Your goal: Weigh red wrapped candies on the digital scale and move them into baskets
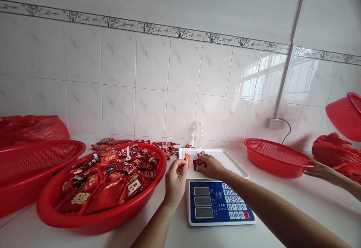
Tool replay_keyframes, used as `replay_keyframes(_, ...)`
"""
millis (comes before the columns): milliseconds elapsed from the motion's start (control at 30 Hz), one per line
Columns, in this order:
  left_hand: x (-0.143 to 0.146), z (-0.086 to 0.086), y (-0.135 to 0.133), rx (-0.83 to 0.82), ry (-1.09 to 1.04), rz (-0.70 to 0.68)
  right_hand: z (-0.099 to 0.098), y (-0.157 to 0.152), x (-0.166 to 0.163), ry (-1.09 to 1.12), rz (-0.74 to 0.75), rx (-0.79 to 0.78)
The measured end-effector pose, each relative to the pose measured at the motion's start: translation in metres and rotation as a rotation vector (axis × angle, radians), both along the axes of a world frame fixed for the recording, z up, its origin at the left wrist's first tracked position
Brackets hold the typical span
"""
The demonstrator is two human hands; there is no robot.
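My left hand [175,179] is closed in a pinch on a small red packet [187,159] held at the near left edge of the scale's white tray [225,160]. My right hand [209,165] lies on the tray with its fingers pressed on a dark red packet [196,163]. The scale [217,203] has a blue front panel with blank displays and a keypad. A red basket [98,218] heaped with red wrapped packets stands left of my left hand.
An empty red basket [25,169] and a red plastic bag [31,127] are at far left. Loose packets [166,147] and a clear bottle [199,135] stand by the tiled wall. Another person's hand [321,171] touches a red basket [275,157] at right, near red bags [335,152].
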State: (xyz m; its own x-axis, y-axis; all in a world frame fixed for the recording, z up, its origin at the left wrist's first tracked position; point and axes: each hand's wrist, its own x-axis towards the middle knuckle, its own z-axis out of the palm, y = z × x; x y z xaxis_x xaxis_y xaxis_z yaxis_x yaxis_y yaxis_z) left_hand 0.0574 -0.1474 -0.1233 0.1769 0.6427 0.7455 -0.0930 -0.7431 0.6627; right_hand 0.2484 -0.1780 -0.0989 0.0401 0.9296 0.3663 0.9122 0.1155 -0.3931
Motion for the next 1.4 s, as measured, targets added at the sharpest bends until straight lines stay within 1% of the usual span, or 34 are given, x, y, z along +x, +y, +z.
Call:
replay_keyframes(167,0.0,-0.002,0.001,0.003,-0.004,-0.022,-0.003,0.004,0.009,0.009,-0.141,0.102)
replay_keyframes(267,0.0,-0.003,0.002,0.004,-0.003,-0.021,0.0,0.007,0.015,0.044,-0.245,0.171)
replay_keyframes(500,0.0,-0.002,0.002,-0.008,0.008,0.001,0.018,0.01,0.034,0.174,-0.361,0.297)
replay_keyframes(700,0.0,-0.003,0.003,-0.005,0.011,-0.012,0.034,0.003,0.076,0.282,-0.448,0.398)
replay_keyframes(867,0.001,-0.005,0.004,0.007,0.016,-0.014,0.053,-0.025,0.106,0.292,-0.511,0.482)
replay_keyframes(1100,0.001,-0.004,0.005,0.013,0.026,0.004,0.082,-0.082,0.12,0.23,-0.593,0.551)
replay_keyframes(1233,0.001,-0.004,0.005,0.013,0.043,0.002,0.097,-0.109,0.135,0.173,-0.64,0.586)
replay_keyframes(1333,0.001,-0.003,0.005,0.021,0.045,0.0,0.106,-0.125,0.15,0.137,-0.689,0.608)
replay_keyframes(1400,0.002,-0.001,0.005,0.03,0.043,0.0,0.108,-0.132,0.161,0.119,-0.718,0.614)
